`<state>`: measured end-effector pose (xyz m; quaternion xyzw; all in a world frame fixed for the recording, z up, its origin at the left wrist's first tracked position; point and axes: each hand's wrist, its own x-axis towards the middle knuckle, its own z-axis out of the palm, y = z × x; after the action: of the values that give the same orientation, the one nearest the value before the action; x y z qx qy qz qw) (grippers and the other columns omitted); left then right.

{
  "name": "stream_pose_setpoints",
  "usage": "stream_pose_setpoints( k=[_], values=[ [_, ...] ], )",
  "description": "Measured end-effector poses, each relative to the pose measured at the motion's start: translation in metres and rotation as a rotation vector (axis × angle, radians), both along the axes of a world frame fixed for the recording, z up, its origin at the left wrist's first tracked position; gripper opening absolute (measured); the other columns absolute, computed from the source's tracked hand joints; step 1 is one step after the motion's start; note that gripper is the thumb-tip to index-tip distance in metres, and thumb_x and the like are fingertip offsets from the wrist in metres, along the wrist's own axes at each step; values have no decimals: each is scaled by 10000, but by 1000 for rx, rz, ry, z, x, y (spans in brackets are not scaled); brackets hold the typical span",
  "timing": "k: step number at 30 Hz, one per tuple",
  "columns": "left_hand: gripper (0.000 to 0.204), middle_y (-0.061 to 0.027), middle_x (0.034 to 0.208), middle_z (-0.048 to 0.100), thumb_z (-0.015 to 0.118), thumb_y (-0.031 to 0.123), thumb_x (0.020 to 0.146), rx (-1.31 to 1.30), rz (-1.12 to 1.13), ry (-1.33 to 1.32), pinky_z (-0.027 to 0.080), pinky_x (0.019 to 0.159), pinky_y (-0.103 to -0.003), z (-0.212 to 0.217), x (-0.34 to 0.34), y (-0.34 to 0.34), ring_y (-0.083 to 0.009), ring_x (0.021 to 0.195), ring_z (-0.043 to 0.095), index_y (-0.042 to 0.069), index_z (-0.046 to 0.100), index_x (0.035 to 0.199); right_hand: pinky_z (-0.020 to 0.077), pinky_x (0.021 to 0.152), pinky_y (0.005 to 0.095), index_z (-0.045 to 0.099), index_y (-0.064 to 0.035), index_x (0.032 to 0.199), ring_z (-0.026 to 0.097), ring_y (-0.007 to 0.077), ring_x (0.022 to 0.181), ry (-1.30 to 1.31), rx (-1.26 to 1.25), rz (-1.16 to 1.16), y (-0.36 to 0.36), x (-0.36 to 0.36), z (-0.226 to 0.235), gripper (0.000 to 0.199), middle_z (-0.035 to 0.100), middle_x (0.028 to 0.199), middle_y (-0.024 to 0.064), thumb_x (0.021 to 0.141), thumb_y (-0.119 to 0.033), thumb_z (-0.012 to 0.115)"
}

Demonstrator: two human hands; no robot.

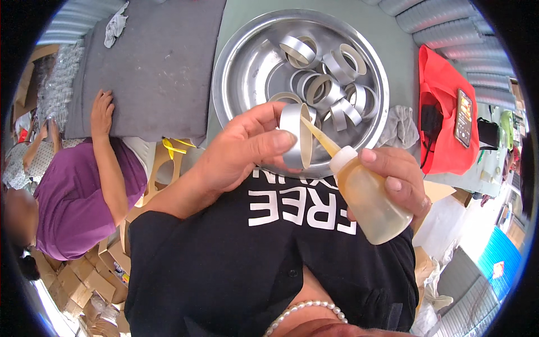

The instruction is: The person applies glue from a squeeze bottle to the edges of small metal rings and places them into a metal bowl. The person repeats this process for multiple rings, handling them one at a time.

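My left hand (254, 135) pinches a silver ring (291, 130) with a cream inner face, between thumb and fingers. In my right hand (400, 178) is a translucent squeeze bottle (373, 202) with a white collar and a long yellowish nozzle (321, 136). The bottle is tilted, and its nozzle tip reaches the ring's opening; whether it touches the inner wall I cannot tell. Beyond both hands stands a wide steel basin (231, 70), with several similar silver rings (324, 92) lying loosely in it.
A red bag (443, 106) with a phone (464, 118) on it lies at the right, beside a grey cloth (400, 128). A dark padded surface (151, 67) is at the left, where a person in purple (84, 191) rests a hand. Silver rolls (443, 25) line the far right.
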<state>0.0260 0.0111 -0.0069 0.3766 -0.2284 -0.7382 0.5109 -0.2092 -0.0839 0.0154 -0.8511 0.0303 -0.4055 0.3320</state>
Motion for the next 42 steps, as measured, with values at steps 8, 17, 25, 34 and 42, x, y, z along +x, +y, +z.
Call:
stream_pose_setpoints(
  k=[8, 17, 25, 34, 42],
  values=[
    [720, -56, 1200, 512, 841, 49, 631, -458, 70, -443, 545, 868, -321, 3, 2, -4, -184, 1082, 561, 73, 525, 1277, 553, 612, 339, 460, -14, 1262, 679, 269, 710, -192, 350, -108, 13, -4, -14, 597, 641, 1018, 251, 771, -197, 746],
    [494, -117, 1194, 537, 797, -12, 651, -965, 28, -953, 520, 898, -331, 11, 11, -11, -243, 1077, 583, 74, 643, 1112, 509, 524, 333, 479, 42, 1147, 649, 290, 696, -197, 670, -412, 10, -3, -8, 693, 623, 925, 234, 752, -462, 744],
    [450, -133, 1153, 579, 765, -47, 612, -1228, 157, -1053, 498, 895, -350, -3, 6, -17, -249, 1091, 576, 72, 688, 1039, 416, 366, 200, 458, 84, 1166, 560, 145, 445, -160, 1199, -275, 0, -6, -9, 538, 615, 984, 343, 907, -384, 516],
    [596, -127, 1139, 564, 777, 201, 642, -317, 537, -1721, 490, 857, -374, -36, 103, -4, -285, 1023, 575, 124, 614, 1211, 405, 475, 183, 521, 93, 1192, 484, 66, 540, -690, 1607, 39, -22, -20, -51, 558, 611, 1132, 270, 986, -415, 419],
    [632, -166, 1181, 572, 787, 289, 670, -461, 217, -1590, 457, 888, -402, -31, 81, -26, -312, 1068, 557, 59, 576, 1219, 406, 465, 189, 487, 103, 1215, 466, 71, 510, -708, 1530, 76, -24, -23, -56, 585, 603, 1125, 283, 983, -431, 422]
  ],
)
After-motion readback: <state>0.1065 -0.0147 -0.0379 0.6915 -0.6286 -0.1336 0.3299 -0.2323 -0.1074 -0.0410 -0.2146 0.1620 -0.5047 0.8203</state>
